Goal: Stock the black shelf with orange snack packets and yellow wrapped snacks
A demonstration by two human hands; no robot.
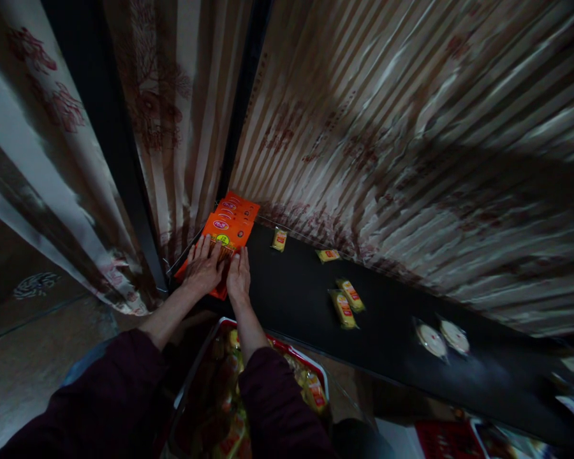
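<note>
Orange packets point(236, 220), black shelf point(287, 287), red-patterned curtain point(363, 115)

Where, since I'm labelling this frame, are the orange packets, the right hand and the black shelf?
Orange packets point(233, 223): head view, printed upper face.
Right hand point(240, 275): head view, its back.
Black shelf point(387, 328): head view, bare top surface.

Red-printed curtain point(387, 127) behind; dark post point(106, 127), left; floor point(23, 389) lower left.

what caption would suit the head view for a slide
Left hand on orange packets, right hand at their edge, on a black shelf with small yellow packs.
</note>
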